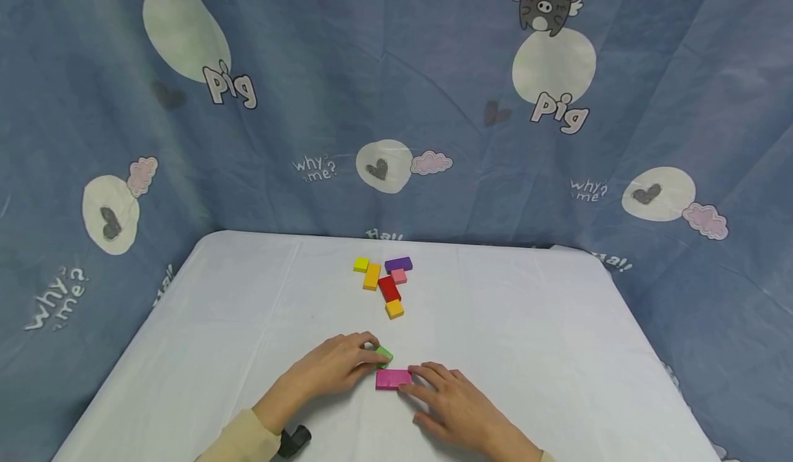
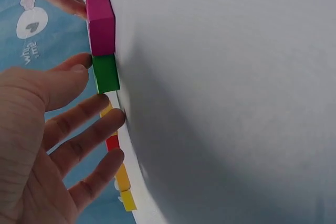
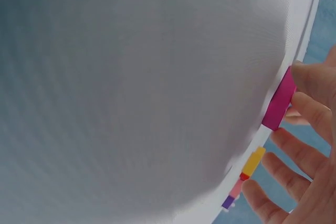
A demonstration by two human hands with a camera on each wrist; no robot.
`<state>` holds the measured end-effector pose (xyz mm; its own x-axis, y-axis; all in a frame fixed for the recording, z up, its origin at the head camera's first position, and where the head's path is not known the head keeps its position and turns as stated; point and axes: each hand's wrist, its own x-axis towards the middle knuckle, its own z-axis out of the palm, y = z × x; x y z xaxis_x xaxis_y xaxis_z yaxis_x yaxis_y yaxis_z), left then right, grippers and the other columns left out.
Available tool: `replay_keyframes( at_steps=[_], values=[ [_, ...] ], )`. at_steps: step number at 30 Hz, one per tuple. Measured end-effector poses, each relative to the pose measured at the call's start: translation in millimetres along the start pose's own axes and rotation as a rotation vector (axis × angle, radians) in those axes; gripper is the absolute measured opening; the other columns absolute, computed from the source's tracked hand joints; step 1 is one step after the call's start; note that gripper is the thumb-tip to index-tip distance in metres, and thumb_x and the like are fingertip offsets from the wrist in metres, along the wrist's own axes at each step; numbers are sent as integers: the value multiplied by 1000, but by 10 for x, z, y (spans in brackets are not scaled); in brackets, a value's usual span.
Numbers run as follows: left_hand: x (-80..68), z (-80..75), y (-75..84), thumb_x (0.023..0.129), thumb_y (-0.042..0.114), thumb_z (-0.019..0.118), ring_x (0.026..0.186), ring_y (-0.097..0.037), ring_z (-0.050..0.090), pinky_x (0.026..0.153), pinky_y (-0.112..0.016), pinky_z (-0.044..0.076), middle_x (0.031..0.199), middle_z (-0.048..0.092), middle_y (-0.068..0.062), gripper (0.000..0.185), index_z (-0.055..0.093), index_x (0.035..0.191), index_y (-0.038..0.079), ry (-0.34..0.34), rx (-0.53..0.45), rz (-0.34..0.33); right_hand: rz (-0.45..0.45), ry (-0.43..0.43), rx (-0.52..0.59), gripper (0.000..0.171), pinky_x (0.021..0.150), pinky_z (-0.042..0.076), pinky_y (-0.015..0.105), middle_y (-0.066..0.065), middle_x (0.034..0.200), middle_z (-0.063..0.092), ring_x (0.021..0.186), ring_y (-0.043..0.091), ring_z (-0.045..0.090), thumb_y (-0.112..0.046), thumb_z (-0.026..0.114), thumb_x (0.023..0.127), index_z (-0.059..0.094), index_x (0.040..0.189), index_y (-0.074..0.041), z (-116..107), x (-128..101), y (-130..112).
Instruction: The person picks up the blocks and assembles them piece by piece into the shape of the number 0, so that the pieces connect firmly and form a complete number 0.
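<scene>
Left hand (image 1: 334, 365) rests low on the white-covered worktop (image 1: 526, 324), thumb and fingertips pinching a small green block (image 1: 385, 354). Left wrist view confirms it: thumb tip sits against one side of the green block (image 2: 105, 73), fingers (image 2: 84, 124) spread along the other. Grip there is closed on the block.

Right hand (image 1: 455, 403) lies just right of centre, fingertips at the right end of a magenta block (image 1: 393, 379). Right wrist view shows thumb and forefinger curled about the magenta block (image 3: 280, 99), the other fingers loose. Grip grasping that block.

Green block and magenta block meet at a corner, both flat on the worktop, near the front edge between the two hands.

Farther back, well apart from the hands, a loose cluster: yellow cube (image 1: 361, 264), orange bar (image 1: 372, 276), purple bar (image 1: 398, 264), pink cube (image 1: 399, 276), red bar (image 1: 389, 288), orange cube (image 1: 394, 308).

Blue cartoon-print cloth (image 1: 434, 90) hangs behind. Cream sleeve (image 1: 238, 441) on the left arm.
</scene>
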<state>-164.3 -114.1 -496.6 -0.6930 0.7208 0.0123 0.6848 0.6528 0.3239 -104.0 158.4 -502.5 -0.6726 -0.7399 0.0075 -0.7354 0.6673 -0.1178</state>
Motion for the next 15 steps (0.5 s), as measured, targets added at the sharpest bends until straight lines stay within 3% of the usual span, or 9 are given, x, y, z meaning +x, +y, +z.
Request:
replay_keyframes(
  at_steps=[15],
  values=[
    [-22, 9, -11, 93, 14, 67, 109, -12, 59, 90, -39, 51, 120, 62, 7, 33, 71, 120, 31, -7, -23, -7, 9, -13, 6, 49, 93, 49, 46, -1, 145, 47, 128, 22, 45, -46, 58, 95, 50, 142, -33, 1, 6, -6]
  ],
)
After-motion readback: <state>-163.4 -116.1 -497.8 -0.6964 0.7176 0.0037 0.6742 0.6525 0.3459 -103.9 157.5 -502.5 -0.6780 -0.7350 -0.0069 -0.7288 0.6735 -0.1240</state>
